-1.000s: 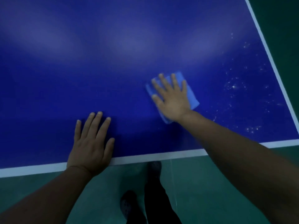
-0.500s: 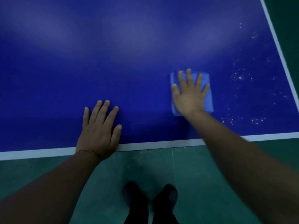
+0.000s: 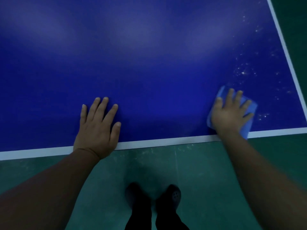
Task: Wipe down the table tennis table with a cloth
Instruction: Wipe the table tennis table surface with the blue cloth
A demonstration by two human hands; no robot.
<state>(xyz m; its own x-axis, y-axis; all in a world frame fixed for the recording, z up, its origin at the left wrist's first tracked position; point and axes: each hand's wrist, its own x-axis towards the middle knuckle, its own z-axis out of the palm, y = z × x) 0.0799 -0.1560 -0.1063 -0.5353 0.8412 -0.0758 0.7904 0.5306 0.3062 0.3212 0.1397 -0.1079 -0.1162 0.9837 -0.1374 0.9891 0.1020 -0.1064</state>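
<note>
Deep blue table (image 3: pixel 149 63), light blue cloth (image 3: pixel 249 117)

Right hand (image 3: pixel 230 114) flat on blue cloth (image 3: pixel 249 120) near table (image 3: pixel 149 63) corner, left hand (image 3: pixel 97 128) flat beside the edge.

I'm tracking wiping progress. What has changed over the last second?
The right hand slid the cloth rightward and toward the near edge, its corner now over the white line. The left hand stays flat on the table; the specks remain.
</note>
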